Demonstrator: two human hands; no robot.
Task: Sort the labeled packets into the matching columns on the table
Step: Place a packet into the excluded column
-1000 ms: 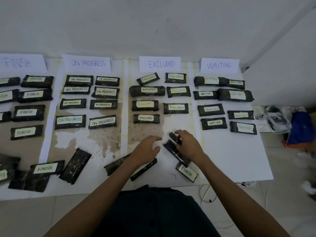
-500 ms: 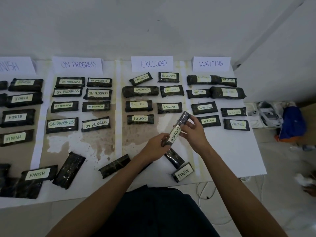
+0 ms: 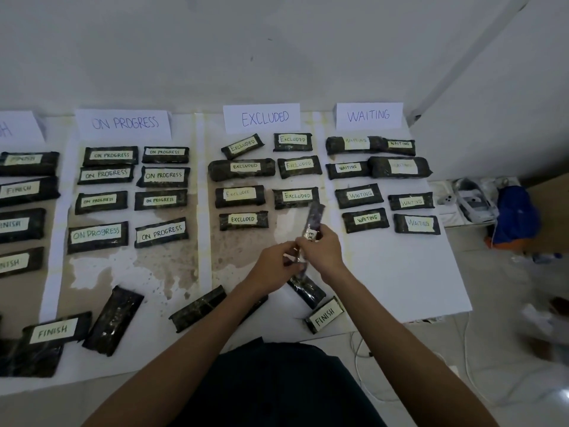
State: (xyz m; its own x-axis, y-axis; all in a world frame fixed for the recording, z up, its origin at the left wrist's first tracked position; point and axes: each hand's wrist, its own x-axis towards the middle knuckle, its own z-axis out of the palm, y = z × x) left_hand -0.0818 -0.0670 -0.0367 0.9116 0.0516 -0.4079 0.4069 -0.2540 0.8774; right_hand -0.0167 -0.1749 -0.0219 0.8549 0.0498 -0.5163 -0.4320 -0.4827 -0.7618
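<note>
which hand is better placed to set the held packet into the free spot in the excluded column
Right, probably. The right hand grips the dark plastic-wrapped packet near its white label, nearest the bare spot under the lowest right-hand EXCLUDED packet. The left hand only pinches its lower end, farther back.

blue bag [image 3: 517, 211] on floor | white cable [image 3: 360, 359] | white wall [image 3: 215, 41]

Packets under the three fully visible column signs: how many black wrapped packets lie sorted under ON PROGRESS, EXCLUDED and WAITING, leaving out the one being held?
Black wrapped ON PROGRESS packets: 8
Black wrapped EXCLUDED packets: 7
Black wrapped WAITING packets: 8
Total: 23
Black held packet, left out: 1
</note>
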